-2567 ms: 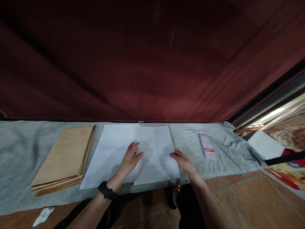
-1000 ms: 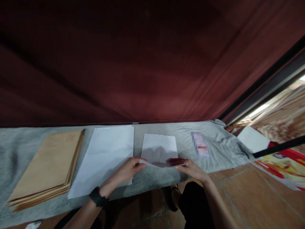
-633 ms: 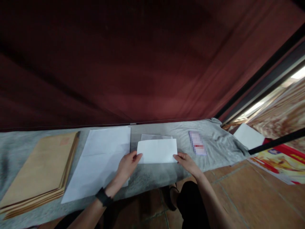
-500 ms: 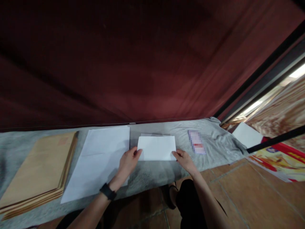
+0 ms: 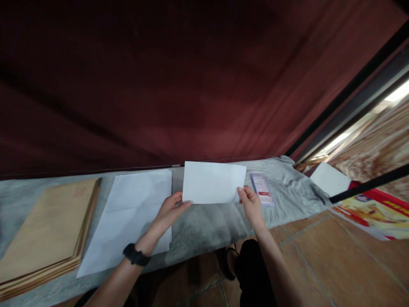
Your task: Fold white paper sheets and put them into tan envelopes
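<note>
- A long, low surface is covered by a soft grey cloth (image 5: 198, 232), which is smoothed flat over the middle and rumpled into folds toward the right end.
- At the left, a stack of brown envelopes (image 5: 51, 230) is laid at a slant, its layers slightly staggered along the near edge; a faint reddish mark is printed on the top one.
- Just beside it, overlapping white sheets (image 5: 131, 217) are spread flat, and the top one is crossed by a crease.
- Farther right, a purple-edged printed item (image 5: 260, 192) is laid flat, partly blurred by pixelation.
- Below, the floor (image 5: 319, 260) is paved with brown tiles, divided by pale joints.
</note>
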`<action>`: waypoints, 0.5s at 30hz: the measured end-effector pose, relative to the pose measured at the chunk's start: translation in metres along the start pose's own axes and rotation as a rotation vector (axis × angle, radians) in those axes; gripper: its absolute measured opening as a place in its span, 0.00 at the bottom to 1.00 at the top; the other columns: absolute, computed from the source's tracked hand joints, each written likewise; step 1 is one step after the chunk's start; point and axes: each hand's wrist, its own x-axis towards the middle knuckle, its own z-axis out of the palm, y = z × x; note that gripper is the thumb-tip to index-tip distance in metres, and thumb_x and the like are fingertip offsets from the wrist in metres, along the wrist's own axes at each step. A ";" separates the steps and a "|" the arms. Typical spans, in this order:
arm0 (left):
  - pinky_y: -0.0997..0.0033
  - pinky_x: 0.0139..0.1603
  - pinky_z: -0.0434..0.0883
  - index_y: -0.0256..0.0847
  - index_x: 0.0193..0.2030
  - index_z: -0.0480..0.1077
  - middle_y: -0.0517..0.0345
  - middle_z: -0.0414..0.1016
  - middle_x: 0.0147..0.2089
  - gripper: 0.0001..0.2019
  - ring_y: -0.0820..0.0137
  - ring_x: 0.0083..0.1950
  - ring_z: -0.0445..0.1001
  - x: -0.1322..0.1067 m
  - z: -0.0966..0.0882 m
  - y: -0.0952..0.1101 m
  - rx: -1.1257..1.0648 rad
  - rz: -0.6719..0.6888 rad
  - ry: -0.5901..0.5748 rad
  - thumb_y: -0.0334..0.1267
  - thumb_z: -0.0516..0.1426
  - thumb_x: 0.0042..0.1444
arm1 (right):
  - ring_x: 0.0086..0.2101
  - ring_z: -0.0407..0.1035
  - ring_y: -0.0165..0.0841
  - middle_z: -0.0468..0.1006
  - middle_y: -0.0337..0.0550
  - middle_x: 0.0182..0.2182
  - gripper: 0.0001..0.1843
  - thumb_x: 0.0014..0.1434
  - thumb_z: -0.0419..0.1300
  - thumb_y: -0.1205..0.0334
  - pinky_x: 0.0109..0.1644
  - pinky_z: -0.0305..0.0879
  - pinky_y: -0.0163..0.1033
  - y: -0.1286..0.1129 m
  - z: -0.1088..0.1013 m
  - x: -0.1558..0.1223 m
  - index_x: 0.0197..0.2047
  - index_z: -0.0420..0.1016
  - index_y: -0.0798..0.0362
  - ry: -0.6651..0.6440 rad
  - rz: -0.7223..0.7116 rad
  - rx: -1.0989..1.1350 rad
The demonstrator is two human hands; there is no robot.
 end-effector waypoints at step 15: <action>0.69 0.42 0.72 0.38 0.43 0.75 0.55 0.81 0.39 0.21 0.64 0.41 0.77 -0.030 0.003 0.038 -0.085 0.005 0.061 0.53 0.64 0.51 | 0.18 0.54 0.24 0.65 0.29 0.18 0.22 0.56 0.61 0.40 0.21 0.53 0.31 -0.066 0.003 0.043 0.29 0.69 0.52 0.126 -0.001 0.313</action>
